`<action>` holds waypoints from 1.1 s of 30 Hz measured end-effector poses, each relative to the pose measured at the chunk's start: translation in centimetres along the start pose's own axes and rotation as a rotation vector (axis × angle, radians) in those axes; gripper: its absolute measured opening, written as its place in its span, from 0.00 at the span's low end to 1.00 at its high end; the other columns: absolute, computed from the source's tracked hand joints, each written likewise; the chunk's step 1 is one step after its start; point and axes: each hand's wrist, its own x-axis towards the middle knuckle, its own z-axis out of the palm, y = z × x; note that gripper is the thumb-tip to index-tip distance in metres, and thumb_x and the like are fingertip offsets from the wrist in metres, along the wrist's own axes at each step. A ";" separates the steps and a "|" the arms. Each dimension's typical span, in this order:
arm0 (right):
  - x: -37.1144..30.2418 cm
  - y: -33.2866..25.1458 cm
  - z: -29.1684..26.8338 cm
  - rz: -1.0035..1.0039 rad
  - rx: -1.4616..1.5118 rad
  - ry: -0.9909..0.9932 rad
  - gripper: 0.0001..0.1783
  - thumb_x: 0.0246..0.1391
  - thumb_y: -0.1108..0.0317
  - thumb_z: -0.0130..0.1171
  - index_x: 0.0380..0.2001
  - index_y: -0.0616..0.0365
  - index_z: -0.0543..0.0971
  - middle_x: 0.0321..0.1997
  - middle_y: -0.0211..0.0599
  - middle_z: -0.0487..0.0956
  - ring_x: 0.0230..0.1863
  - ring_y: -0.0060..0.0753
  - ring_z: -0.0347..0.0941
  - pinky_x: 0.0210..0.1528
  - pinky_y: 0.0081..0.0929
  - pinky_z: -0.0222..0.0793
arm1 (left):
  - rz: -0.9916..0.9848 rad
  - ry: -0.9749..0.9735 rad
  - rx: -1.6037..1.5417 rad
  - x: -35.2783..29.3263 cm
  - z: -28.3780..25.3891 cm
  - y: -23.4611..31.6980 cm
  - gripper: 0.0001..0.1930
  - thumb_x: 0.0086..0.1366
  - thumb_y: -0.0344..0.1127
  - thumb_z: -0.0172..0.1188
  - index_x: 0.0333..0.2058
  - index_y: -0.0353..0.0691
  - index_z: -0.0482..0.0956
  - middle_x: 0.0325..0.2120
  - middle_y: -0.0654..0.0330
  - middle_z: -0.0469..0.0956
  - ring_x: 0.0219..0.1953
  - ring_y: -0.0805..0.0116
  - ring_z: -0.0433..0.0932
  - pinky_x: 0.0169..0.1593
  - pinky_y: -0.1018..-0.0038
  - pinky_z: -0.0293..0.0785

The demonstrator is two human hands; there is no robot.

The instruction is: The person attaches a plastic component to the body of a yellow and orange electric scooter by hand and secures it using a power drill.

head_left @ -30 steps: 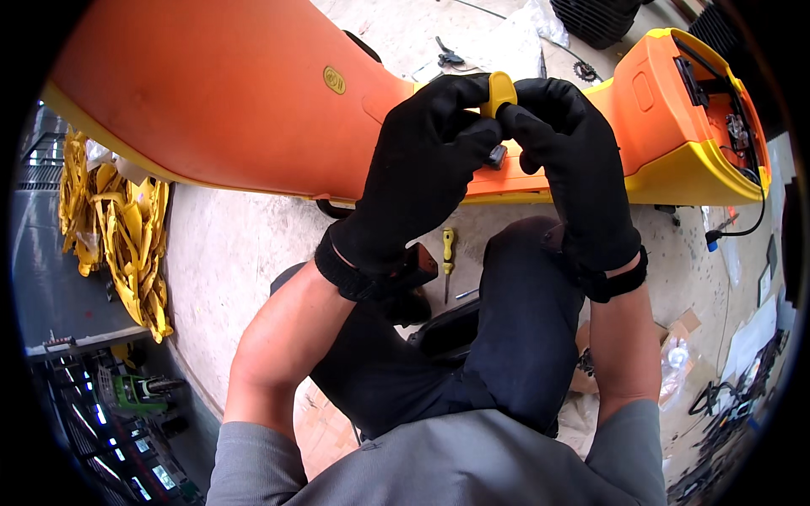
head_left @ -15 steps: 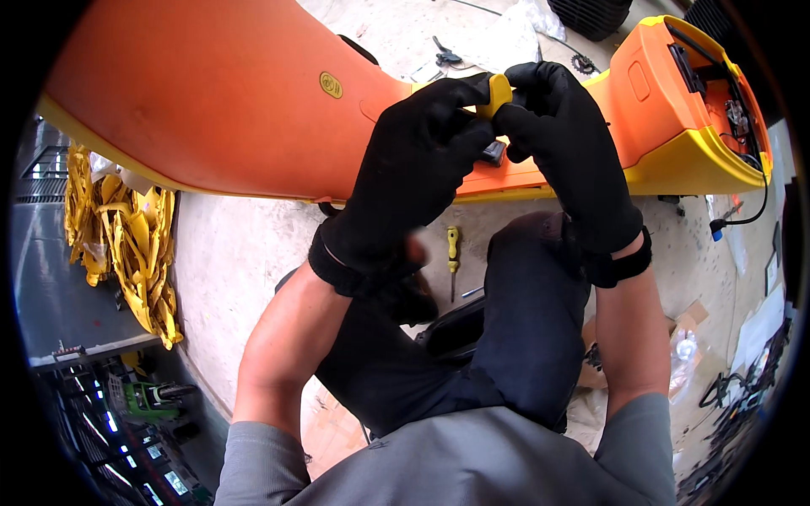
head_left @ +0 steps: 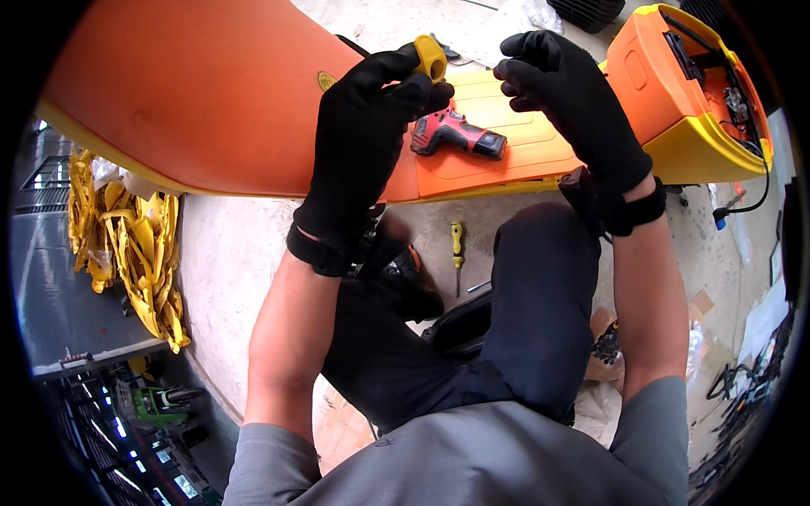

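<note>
Now left hand point(head_left: 359, 143) raised, pinching yellow part point(head_left: 430, 57); right hand point(head_left: 574, 105) apart.

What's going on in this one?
A person in black gloves sits over a large orange and yellow shell that lies across in front of their knees. The left hand pinches a small yellow piece at its fingertips, lifted above the shell. The right hand is curled and holds nothing, close beside it. A red cordless drill lies on the shell between the hands, and a yellow-handled screwdriver lies on the floor below.
</note>
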 end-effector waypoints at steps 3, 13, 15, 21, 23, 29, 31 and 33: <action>3.9 2.2 0.0 -0.093 -0.472 -0.127 0.16 0.47 0.60 0.61 0.32 0.65 0.77 0.23 0.41 0.77 0.27 0.31 0.77 0.33 0.26 0.72 | 0.087 -0.017 -0.097 1.2 -1.4 -1.4 0.16 0.65 0.29 0.53 0.49 0.25 0.70 0.37 0.52 0.80 0.40 0.67 0.80 0.46 0.78 0.74; 5.9 10.8 8.9 0.372 -1.129 -0.492 0.26 0.36 0.49 0.70 0.35 0.58 0.81 0.34 0.45 0.81 0.34 0.41 0.80 0.36 0.33 0.76 | 0.265 -0.065 -0.243 1.8 -4.4 -2.5 0.14 0.69 0.28 0.47 0.49 0.24 0.67 0.44 0.48 0.75 0.47 0.58 0.77 0.56 0.67 0.72; 5.2 9.9 9.8 0.299 -1.262 -0.502 0.28 0.33 0.50 0.72 0.37 0.56 0.81 0.40 0.41 0.81 0.44 0.40 0.78 0.46 0.35 0.73 | 0.250 -0.053 -0.248 1.5 -4.4 -2.6 0.14 0.69 0.28 0.47 0.49 0.24 0.68 0.45 0.48 0.75 0.47 0.57 0.77 0.56 0.66 0.72; 5.2 11.5 10.8 0.464 -1.334 -0.366 0.35 0.30 0.52 0.75 0.45 0.52 0.77 0.46 0.38 0.78 0.50 0.41 0.75 0.49 0.35 0.72 | 0.144 -0.048 -0.386 0.6 -5.2 -2.8 0.14 0.69 0.27 0.47 0.50 0.26 0.68 0.45 0.49 0.75 0.47 0.54 0.77 0.55 0.63 0.73; 5.3 12.4 11.1 0.474 -1.353 -0.346 0.35 0.30 0.52 0.75 0.45 0.52 0.77 0.47 0.38 0.78 0.51 0.41 0.74 0.49 0.35 0.72 | 0.141 -0.039 -0.364 0.5 -5.5 -3.1 0.14 0.68 0.27 0.47 0.50 0.27 0.68 0.44 0.50 0.75 0.47 0.54 0.77 0.55 0.62 0.73; 5.7 10.1 10.3 0.450 -1.190 -0.440 0.28 0.32 0.55 0.73 0.40 0.54 0.81 0.41 0.40 0.81 0.45 0.38 0.78 0.46 0.35 0.73 | 0.313 -0.153 -0.324 1.3 -5.8 -3.6 0.15 0.67 0.27 0.50 0.51 0.30 0.70 0.46 0.53 0.76 0.48 0.59 0.77 0.55 0.67 0.72; 6.3 9.6 7.5 0.367 -0.996 -0.391 0.22 0.39 0.54 0.67 0.36 0.58 0.82 0.37 0.43 0.82 0.38 0.36 0.79 0.42 0.33 0.73 | 0.366 -0.297 -0.433 2.4 -5.7 -5.9 0.14 0.67 0.25 0.49 0.51 0.30 0.70 0.48 0.53 0.75 0.51 0.56 0.75 0.59 0.64 0.68; 8.0 7.2 5.3 0.312 -0.762 -0.449 0.20 0.48 0.55 0.58 0.31 0.64 0.82 0.34 0.44 0.82 0.34 0.41 0.78 0.41 0.33 0.74 | 0.319 -0.280 -0.223 1.7 -6.2 -5.5 0.19 0.60 0.18 0.48 0.50 0.35 0.74 0.51 0.55 0.74 0.54 0.61 0.72 0.59 0.70 0.66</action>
